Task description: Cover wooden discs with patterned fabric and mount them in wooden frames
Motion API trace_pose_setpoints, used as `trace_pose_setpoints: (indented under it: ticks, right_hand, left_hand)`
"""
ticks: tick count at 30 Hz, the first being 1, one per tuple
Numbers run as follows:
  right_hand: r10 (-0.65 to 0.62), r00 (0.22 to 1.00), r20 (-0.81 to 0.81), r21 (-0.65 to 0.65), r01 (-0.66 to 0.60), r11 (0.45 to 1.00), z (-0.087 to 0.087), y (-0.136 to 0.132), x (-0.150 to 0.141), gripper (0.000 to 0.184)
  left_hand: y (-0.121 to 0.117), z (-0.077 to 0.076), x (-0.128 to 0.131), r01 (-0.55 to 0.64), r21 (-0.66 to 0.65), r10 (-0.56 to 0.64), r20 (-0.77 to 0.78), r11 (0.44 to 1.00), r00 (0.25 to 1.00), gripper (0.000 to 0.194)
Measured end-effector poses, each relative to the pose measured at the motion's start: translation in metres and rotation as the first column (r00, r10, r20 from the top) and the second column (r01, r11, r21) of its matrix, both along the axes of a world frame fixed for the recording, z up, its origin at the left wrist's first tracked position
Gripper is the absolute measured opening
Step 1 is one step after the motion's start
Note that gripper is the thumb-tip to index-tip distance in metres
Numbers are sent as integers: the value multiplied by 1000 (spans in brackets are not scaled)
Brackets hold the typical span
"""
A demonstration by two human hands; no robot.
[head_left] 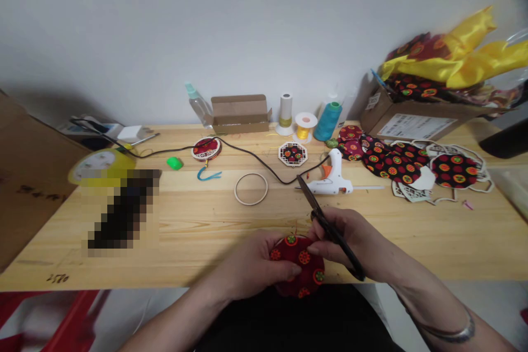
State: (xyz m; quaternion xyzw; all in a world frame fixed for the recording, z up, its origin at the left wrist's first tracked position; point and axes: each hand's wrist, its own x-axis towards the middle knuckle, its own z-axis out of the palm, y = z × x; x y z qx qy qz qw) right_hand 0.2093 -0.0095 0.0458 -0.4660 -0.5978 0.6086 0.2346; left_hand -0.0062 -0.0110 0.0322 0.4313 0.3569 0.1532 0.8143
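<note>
My left hand is closed on a round dark-red floral fabric piece near the table's front edge, its thumb lying across the cloth. A pale rim shows at the piece's upper edge. In my right hand are black scissors, blades pointing up and away to the left. The thumb and fingertips of that hand also meet the right edge of the fabric. Beyond my hands lie a thin wooden ring and a white glue gun with an orange trigger.
Octagonal and round fabric-filled frames lie farther back. A black cord crosses the table. Thread spools and an open small box stand by the wall. Fabric pieces and a full carton are at right.
</note>
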Motion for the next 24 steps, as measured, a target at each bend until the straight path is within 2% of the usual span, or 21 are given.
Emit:
trace_pose_setpoints:
  ticks: [5,9,12,18,22,24]
  right_hand:
    - [-87,995,-42,-41,85,996,1,0,-2,30]
    - [-171,982,-86,-99,162,982,-3,0,-2,30]
    - [-215,972,-91,-105,205,973,-9,2,-3,31]
    - [-248,965,-80,-80,242,967,-12,3,-8,36]
    - [-243,967,-84,-101,234,967,-5,2,-1,39]
    - [-206,976,-63,-69,202,977,1,-1,10,40]
  left_hand:
    - [0,3,1,-107,-111,113,46,988,993,29]
    - [-3,4,2,-275,-41,277,100,961,956,33]
    - [-8,-1,3,-360,-41,362,124,932,924,31]
    - [-11,-8,5,-388,-48,391,82,920,917,23]
    - [-9,-7,5,-386,-37,388,68,922,919,25]
    - [-9,-8,4,-389,-39,391,54,920,919,24]
